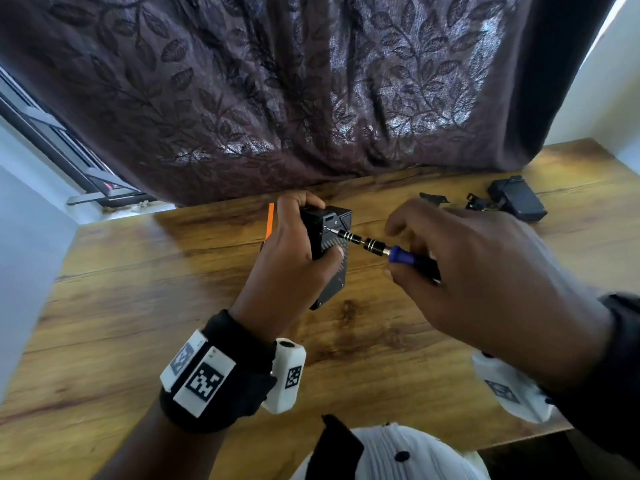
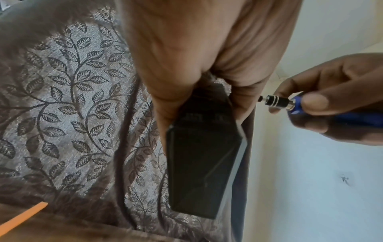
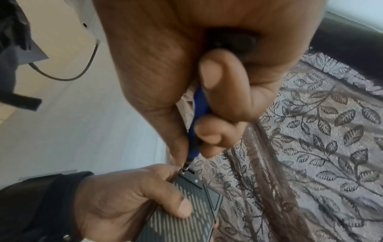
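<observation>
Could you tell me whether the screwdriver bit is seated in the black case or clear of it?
Seated: the screwdriver tip presses into the black case near one end.

My head camera looks down on the table from above, both wrist cameras look from very close, all three share the black box

Dark leaf-patterned curtain behind a wooden table — pale walls, window at left.

left hand grips black box | right hand grips screwdriver
</observation>
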`<state>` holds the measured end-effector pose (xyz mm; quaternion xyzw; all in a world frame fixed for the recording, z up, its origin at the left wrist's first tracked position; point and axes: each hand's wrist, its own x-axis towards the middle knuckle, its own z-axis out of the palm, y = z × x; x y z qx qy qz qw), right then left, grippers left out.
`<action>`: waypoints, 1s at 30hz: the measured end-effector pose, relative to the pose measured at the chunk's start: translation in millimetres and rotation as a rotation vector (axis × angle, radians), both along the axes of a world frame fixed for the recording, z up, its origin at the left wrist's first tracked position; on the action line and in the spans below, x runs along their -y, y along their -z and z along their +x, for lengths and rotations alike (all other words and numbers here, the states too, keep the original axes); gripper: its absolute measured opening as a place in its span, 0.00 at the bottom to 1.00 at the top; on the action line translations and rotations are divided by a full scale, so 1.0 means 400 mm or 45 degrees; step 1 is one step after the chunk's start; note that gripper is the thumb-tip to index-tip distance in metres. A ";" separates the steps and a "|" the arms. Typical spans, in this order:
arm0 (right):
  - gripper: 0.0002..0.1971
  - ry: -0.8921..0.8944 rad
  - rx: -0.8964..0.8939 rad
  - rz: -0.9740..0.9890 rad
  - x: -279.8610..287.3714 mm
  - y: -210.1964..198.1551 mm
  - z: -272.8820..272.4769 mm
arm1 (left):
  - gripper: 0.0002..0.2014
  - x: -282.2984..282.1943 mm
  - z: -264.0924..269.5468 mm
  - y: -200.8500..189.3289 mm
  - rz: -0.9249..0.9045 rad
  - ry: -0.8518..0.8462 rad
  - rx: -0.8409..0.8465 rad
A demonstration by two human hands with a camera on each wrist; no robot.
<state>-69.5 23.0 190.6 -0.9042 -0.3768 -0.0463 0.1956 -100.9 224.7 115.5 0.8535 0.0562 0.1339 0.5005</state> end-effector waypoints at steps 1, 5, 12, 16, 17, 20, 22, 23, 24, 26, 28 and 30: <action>0.12 0.006 -0.005 -0.006 0.001 -0.006 0.004 | 0.23 0.002 0.003 0.002 0.009 -0.014 0.005; 0.14 -0.028 -0.006 -0.053 0.006 -0.008 0.014 | 0.23 0.004 0.008 0.005 -0.066 -0.025 -0.053; 0.07 -0.099 0.071 0.059 0.029 -0.020 0.037 | 0.23 0.007 0.008 0.003 -0.134 -0.029 -0.079; 0.08 -0.135 0.198 0.112 0.027 -0.024 0.029 | 0.23 0.008 0.006 0.000 -0.113 -0.057 -0.044; 0.08 -0.144 0.206 0.112 0.022 -0.024 0.025 | 0.23 0.009 0.006 -0.001 -0.115 -0.057 -0.042; 0.11 -0.121 0.168 0.028 0.005 -0.027 0.013 | 0.23 0.005 0.006 -0.005 -0.117 -0.063 -0.051; 0.13 -0.118 0.158 0.011 0.001 -0.025 0.011 | 0.23 0.000 0.007 -0.005 -0.093 -0.064 -0.053; 0.10 -0.097 0.170 0.022 -0.001 -0.024 0.010 | 0.23 -0.002 0.008 -0.005 -0.070 -0.062 -0.050; 0.06 -0.057 0.187 0.027 -0.002 -0.025 0.007 | 0.23 -0.003 0.008 -0.005 -0.050 -0.058 -0.042; 0.06 0.013 0.190 0.052 -0.002 -0.025 0.006 | 0.23 -0.005 0.008 -0.003 -0.045 -0.053 -0.033; 0.12 0.030 0.157 0.070 -0.006 -0.019 0.008 | 0.24 -0.005 0.007 0.001 -0.060 -0.068 -0.036; 0.13 0.022 0.077 0.069 -0.008 -0.016 0.011 | 0.24 -0.003 0.006 0.001 -0.079 -0.073 -0.034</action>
